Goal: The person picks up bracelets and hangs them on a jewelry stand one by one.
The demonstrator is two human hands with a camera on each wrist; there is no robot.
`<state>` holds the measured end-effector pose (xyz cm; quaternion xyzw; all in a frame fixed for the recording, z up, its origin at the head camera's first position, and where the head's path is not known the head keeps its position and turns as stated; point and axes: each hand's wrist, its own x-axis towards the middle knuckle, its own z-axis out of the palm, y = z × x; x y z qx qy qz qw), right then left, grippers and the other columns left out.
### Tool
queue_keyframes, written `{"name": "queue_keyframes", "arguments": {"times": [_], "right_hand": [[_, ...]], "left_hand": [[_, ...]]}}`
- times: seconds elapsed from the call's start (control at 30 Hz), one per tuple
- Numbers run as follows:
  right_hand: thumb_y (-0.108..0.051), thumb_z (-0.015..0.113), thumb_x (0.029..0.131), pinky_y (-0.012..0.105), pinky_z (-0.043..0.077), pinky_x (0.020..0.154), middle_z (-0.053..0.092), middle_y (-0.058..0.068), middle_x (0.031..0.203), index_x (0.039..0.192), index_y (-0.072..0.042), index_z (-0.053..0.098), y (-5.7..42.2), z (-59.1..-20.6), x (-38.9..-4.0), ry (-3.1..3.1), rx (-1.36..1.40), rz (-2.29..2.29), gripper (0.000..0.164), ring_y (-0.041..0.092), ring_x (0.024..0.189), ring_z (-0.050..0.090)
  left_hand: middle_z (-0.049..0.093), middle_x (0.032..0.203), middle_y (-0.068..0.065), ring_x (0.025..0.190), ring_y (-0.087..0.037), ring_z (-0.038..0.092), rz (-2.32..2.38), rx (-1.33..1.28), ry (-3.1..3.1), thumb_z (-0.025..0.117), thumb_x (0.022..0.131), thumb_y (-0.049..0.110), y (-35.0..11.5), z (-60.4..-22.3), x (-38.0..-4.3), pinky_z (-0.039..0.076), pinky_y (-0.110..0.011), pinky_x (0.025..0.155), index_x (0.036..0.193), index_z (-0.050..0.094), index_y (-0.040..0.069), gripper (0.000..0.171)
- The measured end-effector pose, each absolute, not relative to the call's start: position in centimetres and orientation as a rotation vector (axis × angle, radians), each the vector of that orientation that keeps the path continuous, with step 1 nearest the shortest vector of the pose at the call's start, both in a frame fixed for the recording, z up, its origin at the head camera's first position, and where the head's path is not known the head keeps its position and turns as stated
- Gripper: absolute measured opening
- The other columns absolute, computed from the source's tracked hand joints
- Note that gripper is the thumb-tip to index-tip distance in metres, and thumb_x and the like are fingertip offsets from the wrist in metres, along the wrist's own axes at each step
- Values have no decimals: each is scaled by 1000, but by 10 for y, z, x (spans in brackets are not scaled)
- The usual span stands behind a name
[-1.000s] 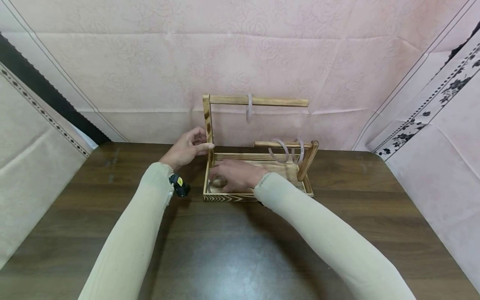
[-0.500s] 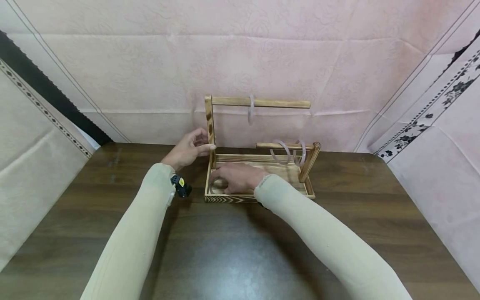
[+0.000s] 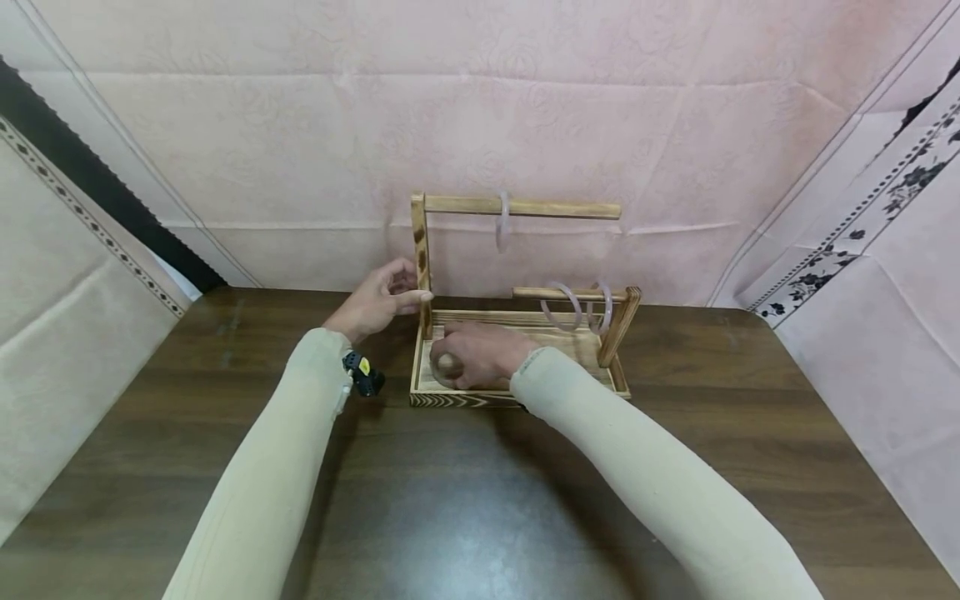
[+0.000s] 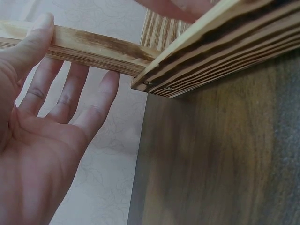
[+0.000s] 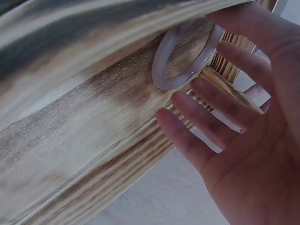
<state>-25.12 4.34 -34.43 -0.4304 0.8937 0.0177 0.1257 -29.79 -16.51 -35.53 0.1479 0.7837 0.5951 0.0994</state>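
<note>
My left hand (image 3: 372, 302) holds the tall upright post (image 3: 420, 242) of a wooden bangle rack. In the left wrist view, the thumb lies on one face of the post (image 4: 105, 46) and the fingers are behind it. My right hand (image 3: 487, 354) reaches into the rack's tray at its left end. There, a pale lilac bangle (image 5: 161, 61) stands tilted, pinched at its edge between thumb and index finger; the thumb tip is hidden by the tray rim. The other right fingers are spread.
One bangle (image 3: 502, 223) hangs on the rack's upper bar (image 3: 562, 207). Two more, a left bangle (image 3: 557, 315) and a right bangle (image 3: 604, 310), hang on the lower bar (image 3: 534, 292). The rack stands on a brown table (image 3: 420, 483) before a pink cloth (image 3: 300, 150).
My right hand has shifted slightly right within the tray, and the bangle at its fingers has tilted and moved with it. The left hand stays on the post.
</note>
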Motion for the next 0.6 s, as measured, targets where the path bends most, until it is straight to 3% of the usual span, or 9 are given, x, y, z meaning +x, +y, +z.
{"name": "queue_keyframes", "arguments": {"times": [0.2,0.6], "right_hand": [[-20,79,88,36,53,101,60,5,131,133,-27,65,43,-346,-253,2583,-1241,26,47,20,115,58],[-19,79,88,36,51,100,59,7,128,130,-26,67,45,-349,-253,2570,-1259,2,45,21,114,56]], "left_hand": [[59,111,-3,107,-17,63,1780,454,2310,67,99,11,-165,-356,-299,56,-46,105,112,53,9,19],[58,114,-6,108,-17,62,1771,449,2311,66,99,10,-164,-357,-300,56,-46,106,113,51,8,20]]}}
